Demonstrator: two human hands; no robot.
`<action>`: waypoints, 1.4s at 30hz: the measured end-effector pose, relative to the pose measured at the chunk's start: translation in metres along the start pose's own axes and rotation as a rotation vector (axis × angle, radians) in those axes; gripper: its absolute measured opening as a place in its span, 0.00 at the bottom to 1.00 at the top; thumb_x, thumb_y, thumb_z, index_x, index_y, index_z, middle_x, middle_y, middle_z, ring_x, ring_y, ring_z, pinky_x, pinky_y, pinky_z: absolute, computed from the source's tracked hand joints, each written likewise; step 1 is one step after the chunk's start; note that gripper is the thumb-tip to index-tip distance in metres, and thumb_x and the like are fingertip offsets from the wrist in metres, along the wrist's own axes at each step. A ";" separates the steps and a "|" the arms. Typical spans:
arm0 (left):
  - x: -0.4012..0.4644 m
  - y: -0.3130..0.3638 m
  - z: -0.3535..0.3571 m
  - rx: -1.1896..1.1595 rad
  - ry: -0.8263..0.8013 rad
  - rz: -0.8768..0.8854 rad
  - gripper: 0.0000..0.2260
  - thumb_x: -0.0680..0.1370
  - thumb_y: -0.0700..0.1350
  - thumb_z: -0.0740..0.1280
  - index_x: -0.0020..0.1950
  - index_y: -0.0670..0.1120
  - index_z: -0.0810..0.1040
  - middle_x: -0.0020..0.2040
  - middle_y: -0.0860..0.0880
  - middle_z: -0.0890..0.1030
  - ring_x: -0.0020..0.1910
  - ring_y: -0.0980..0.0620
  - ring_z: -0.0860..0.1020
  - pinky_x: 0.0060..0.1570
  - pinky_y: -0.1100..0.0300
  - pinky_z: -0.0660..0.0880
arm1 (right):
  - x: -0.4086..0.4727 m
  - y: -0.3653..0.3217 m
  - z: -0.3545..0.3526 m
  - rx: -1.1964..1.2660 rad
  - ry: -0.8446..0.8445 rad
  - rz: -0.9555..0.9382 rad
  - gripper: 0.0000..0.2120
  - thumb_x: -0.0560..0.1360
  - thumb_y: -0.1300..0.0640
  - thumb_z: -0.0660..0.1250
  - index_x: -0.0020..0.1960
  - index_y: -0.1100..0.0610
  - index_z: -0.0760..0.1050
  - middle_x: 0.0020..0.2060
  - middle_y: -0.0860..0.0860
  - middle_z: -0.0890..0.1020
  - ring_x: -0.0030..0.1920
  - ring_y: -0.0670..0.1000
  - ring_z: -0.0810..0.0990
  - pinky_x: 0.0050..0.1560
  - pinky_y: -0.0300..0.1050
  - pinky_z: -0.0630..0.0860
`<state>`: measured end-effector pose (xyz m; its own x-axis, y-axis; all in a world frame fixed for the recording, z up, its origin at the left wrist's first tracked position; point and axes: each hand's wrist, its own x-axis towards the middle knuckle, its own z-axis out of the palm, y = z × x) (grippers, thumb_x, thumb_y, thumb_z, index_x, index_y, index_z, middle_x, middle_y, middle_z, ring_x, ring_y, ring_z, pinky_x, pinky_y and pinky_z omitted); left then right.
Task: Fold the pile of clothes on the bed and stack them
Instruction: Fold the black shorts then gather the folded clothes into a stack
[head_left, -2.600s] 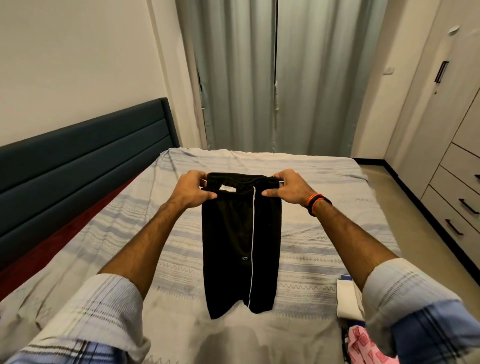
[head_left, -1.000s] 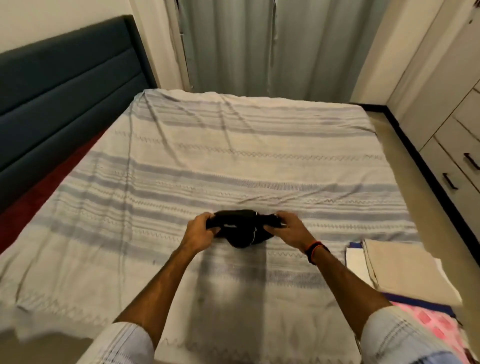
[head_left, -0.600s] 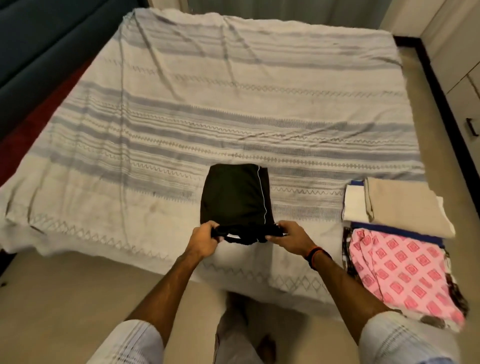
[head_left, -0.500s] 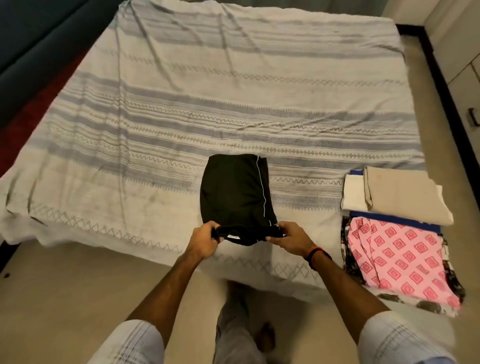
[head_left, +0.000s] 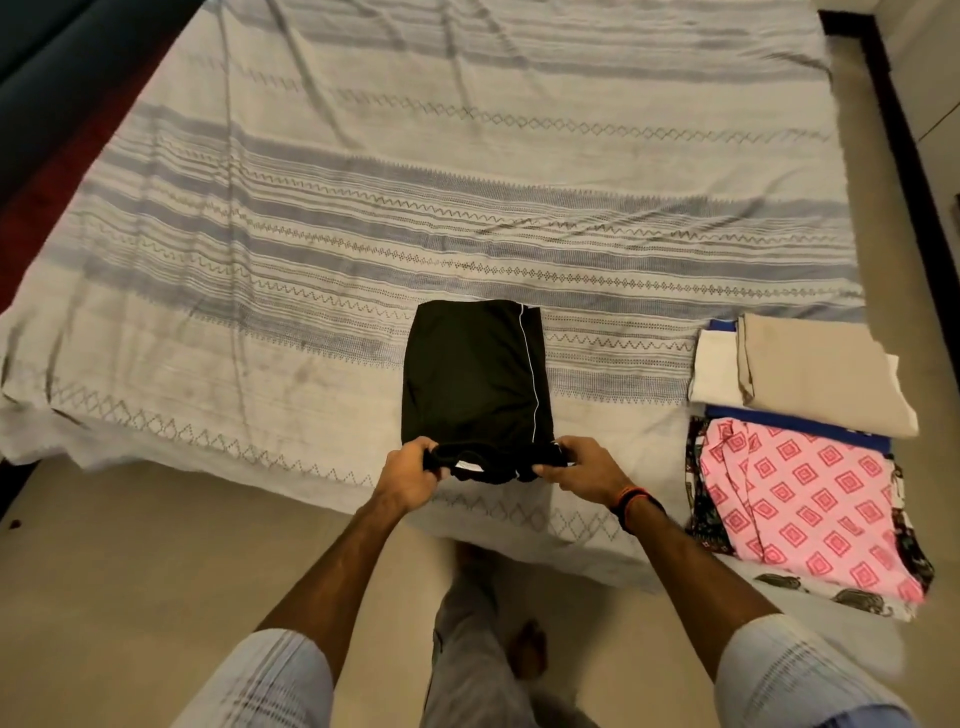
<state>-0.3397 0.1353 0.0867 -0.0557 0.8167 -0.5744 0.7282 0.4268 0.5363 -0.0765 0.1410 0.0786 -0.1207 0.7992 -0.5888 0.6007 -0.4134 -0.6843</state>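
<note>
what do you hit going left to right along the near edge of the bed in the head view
bare striped bedspread → left hand → black shorts gripped at the waistband → right hand → pink patterned cloth in the stack of folded clothes

1 black shorts (head_left: 470, 374), 1 bed (head_left: 363, 171), 2 hands: left hand (head_left: 410, 475), right hand (head_left: 584, 470); 1 wristband (head_left: 636, 506), 1 folded stack (head_left: 810, 441).

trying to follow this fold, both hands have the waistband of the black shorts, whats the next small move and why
Probably carry the waistband forward over the far end. The black shorts lie flat on the bedspread, the left hand and right hand pinch the near end, and the folded stack holds smaller pieces.
</note>
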 end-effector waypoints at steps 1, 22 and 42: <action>0.006 0.003 -0.004 -0.005 0.012 -0.003 0.11 0.77 0.41 0.70 0.59 0.44 0.76 0.53 0.45 0.80 0.51 0.49 0.77 0.50 0.60 0.72 | 0.007 -0.003 -0.002 0.014 0.011 0.000 0.08 0.73 0.53 0.75 0.48 0.52 0.78 0.47 0.54 0.83 0.50 0.55 0.82 0.55 0.55 0.80; 0.239 0.070 -0.074 -0.257 0.076 -0.105 0.15 0.77 0.44 0.71 0.61 0.45 0.73 0.55 0.43 0.80 0.45 0.47 0.84 0.48 0.49 0.82 | 0.226 -0.098 -0.065 0.200 0.239 0.173 0.13 0.76 0.55 0.72 0.57 0.58 0.75 0.53 0.55 0.84 0.43 0.51 0.85 0.51 0.48 0.82; 0.259 0.007 0.027 0.729 -0.241 0.170 0.49 0.75 0.56 0.70 0.79 0.52 0.35 0.76 0.41 0.28 0.77 0.39 0.33 0.74 0.39 0.42 | 0.261 -0.031 0.025 -0.809 -0.130 -0.013 0.44 0.78 0.43 0.64 0.80 0.50 0.37 0.79 0.55 0.37 0.79 0.57 0.39 0.78 0.59 0.47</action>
<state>-0.3311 0.3389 -0.0749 0.1857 0.7055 -0.6839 0.9826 -0.1268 0.1359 -0.1461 0.3514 -0.0643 -0.1922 0.7243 -0.6622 0.9770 0.0778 -0.1984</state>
